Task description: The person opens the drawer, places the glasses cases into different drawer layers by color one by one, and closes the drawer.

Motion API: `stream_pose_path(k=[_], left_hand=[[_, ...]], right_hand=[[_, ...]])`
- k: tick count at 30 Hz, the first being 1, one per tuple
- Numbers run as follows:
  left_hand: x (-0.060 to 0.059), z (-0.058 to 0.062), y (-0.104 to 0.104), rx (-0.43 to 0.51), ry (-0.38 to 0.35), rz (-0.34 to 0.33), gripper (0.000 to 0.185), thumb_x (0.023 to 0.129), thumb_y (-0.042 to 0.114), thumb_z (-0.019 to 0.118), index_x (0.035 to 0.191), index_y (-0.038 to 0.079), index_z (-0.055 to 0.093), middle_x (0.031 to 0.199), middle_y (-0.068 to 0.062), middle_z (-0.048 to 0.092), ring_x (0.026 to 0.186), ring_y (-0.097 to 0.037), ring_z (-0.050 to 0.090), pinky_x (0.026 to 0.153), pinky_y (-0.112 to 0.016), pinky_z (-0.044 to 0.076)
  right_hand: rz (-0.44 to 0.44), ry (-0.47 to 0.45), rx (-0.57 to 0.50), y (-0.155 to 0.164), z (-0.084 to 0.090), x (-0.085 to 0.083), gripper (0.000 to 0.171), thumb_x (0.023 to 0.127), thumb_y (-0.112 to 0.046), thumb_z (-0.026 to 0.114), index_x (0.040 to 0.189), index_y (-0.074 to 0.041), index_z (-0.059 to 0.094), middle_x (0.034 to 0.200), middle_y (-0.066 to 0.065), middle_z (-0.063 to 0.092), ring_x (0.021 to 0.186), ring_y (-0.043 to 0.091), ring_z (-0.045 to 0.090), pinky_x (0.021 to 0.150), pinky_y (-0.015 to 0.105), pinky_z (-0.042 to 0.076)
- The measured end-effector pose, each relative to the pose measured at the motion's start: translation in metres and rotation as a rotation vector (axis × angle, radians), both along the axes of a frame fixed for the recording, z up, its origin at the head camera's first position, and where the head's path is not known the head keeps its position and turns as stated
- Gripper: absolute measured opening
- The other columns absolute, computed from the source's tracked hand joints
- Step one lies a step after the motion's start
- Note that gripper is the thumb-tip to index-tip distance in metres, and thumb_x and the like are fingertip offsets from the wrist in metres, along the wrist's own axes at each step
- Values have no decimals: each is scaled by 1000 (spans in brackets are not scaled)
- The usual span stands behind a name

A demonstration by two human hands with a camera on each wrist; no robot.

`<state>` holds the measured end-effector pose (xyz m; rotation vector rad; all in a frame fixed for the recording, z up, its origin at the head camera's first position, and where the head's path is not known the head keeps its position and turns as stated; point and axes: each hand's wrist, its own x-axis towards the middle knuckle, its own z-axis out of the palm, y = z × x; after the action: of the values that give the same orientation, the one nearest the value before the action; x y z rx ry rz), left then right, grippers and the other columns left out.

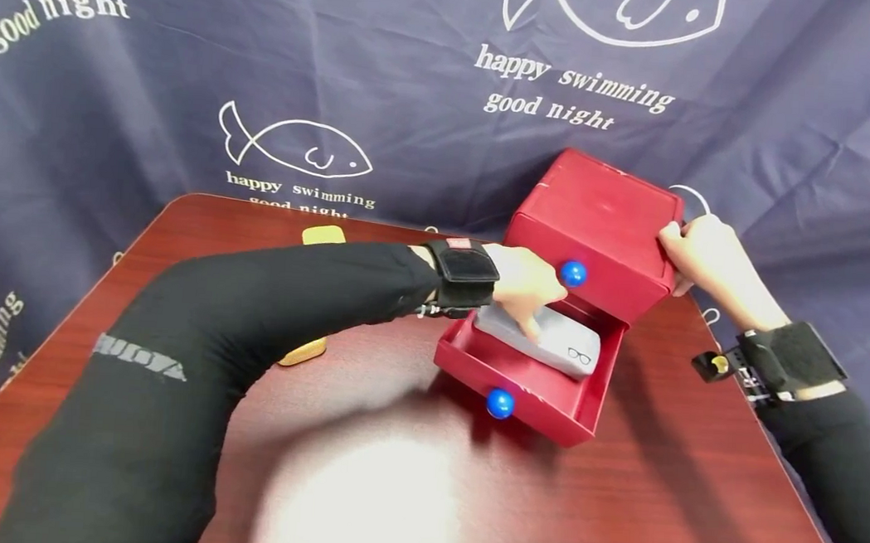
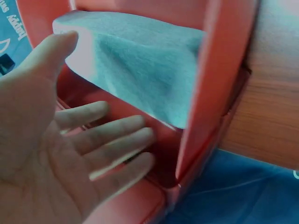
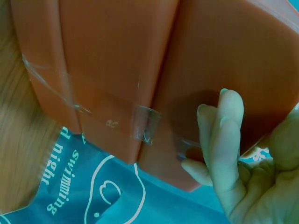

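Observation:
A red two-drawer box (image 1: 596, 207) with blue knobs stands at the table's far right. Its lower drawer (image 1: 539, 398) is pulled out, and a grey glasses case (image 1: 557, 345) lies inside. My left hand (image 1: 530, 306) reaches into the drawer with straight fingers lying on the case. In the left wrist view the left hand (image 2: 84, 140) is spread flat, the thumb against the case (image 2: 140, 70) and the fingers beside the drawer wall (image 2: 205, 93). My right hand (image 1: 694, 250) grips the box's upper right edge. Close up, the right hand's fingers (image 3: 224, 135) press on the box wall (image 3: 117, 70).
Two yellow objects lie on the dark wooden table (image 1: 392, 476): one (image 1: 322, 235) at the far edge, another (image 1: 301, 352) partly hidden under my left sleeve. A navy printed cloth (image 1: 416, 96) hangs right behind the box. The upper drawer's blue knob (image 1: 573, 273) sits just beside my left hand.

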<state>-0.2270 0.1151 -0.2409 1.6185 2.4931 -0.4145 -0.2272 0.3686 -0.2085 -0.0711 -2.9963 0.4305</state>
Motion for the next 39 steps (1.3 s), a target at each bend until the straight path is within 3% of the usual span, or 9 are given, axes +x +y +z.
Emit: stream_pose_path(k=[3, 12, 16, 21, 23, 25, 29, 32, 39], left_hand=[[4, 3, -6, 22, 17, -26, 53, 95, 52, 61, 130, 13, 60, 115, -5, 70, 109, -20, 65, 94, -36, 54], [32, 6, -51, 270, 169, -171, 49, 96, 46, 63, 135, 16, 60, 122, -3, 67, 109, -19, 65, 95, -33, 52], [45, -3, -67, 422, 304, -299, 41, 98, 39, 60, 130, 14, 61, 122, -4, 66, 110, -20, 63, 97, -35, 48], [62, -24, -86, 621, 506, -468, 38, 99, 33, 54, 128, 10, 62, 123, -8, 66, 113, -22, 62, 102, -37, 48], [70, -33, -93, 659, 596, -516, 37, 99, 30, 53, 128, 10, 63, 123, -8, 67, 114, -23, 63, 102, -37, 49], [77, -41, -97, 654, 681, -544, 35, 98, 26, 52, 127, 10, 63, 123, -8, 67, 114, -23, 63, 102, -38, 51], [89, -54, -107, 523, 805, -582, 37, 99, 16, 49, 134, 9, 58, 131, -10, 64, 121, -24, 61, 105, -40, 50], [94, -61, -109, 451, 837, -591, 39, 100, 14, 47, 137, 9, 54, 134, -10, 62, 123, -23, 60, 104, -37, 49], [102, -77, -105, 440, 863, -617, 46, 95, 20, 44, 137, 4, 54, 128, -9, 63, 109, -21, 62, 97, -35, 52]], right_hand=[[-4, 1, -6, 2, -1, 1, 51, 94, -31, 29, 59, -3, 54, 43, 6, 60, 39, 21, 64, 53, 27, 43], [8, 7, -23, 0, 3, 1, 52, 94, -30, 30, 62, 1, 57, 44, 7, 61, 39, 21, 64, 52, 26, 43], [6, 11, -20, -1, 6, 0, 51, 93, -29, 30, 62, 1, 57, 43, 6, 60, 38, 21, 64, 51, 26, 43], [10, 0, -31, -1, 5, 0, 50, 93, -28, 31, 61, -1, 59, 41, 5, 59, 37, 18, 63, 50, 24, 42], [13, -5, -41, -1, 4, 0, 51, 94, -28, 32, 60, -1, 59, 41, 4, 59, 36, 17, 63, 50, 23, 42], [11, -8, -48, -1, 3, 0, 52, 94, -28, 31, 59, -1, 59, 40, 3, 59, 36, 17, 63, 49, 23, 42], [9, -4, -40, -1, 3, 0, 53, 95, -28, 31, 60, -1, 60, 41, 4, 59, 37, 17, 63, 50, 23, 42], [6, -6, -31, -1, 3, 0, 52, 95, -28, 31, 61, 0, 60, 42, 5, 60, 37, 17, 63, 51, 23, 42], [-1, 4, -35, -1, 1, 0, 52, 94, -28, 31, 60, 0, 59, 41, 4, 59, 36, 17, 62, 48, 24, 42]])
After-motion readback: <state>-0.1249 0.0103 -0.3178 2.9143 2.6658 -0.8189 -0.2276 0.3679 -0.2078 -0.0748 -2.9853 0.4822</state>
